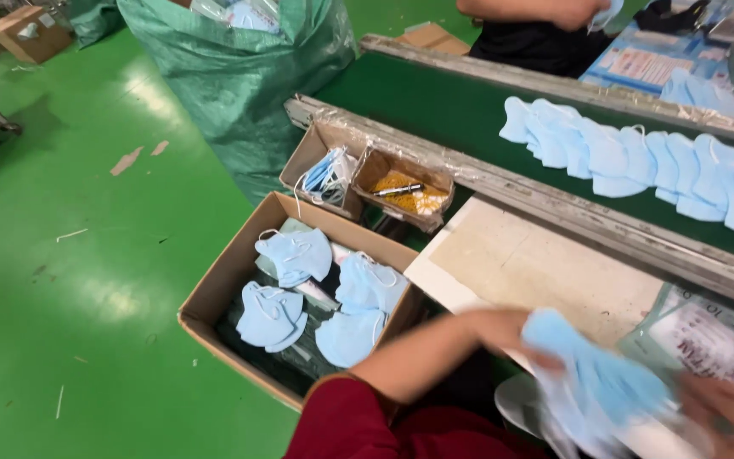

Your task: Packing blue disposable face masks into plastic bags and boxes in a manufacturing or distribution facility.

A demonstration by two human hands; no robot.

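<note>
Blue masks [592, 382]: a blurred stack above the bench's [545, 272] near edge, long axis running between my hands. My left hand [503, 331] pinches its left end; right hand [728, 412], nearer the wrappers, grip unclear.

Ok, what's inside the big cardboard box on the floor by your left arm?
The cardboard box holds several loose light blue face masks lying on clear plastic with something dark below. The near right corner is hidden behind the left forearm, so its contents there cannot be seen.

Both hands [613, 382] grip a blue mask [592, 374] beside a cardboard box [214, 293].
</note>
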